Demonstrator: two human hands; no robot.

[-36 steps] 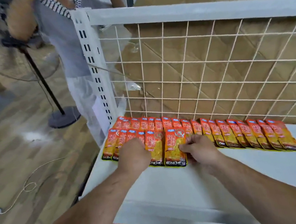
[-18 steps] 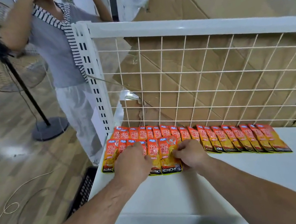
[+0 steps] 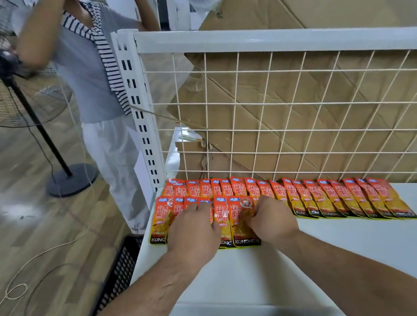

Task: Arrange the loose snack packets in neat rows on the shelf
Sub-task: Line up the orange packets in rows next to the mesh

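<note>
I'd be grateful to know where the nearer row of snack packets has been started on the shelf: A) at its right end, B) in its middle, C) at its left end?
C: the nearer row lies at the shelf's left end, the left hand on it and the right hand pinching its last snack packet; the back row alone runs rightward.

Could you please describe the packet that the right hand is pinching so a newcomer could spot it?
Find the white shelf backed by a wire grid, where orange snack packets lie in two overlapping rows. The front row sits at the left end; take its rightmost packet, pinched by the right hand. Only it shows the full KONCHEW label, plus a round seal.
</note>
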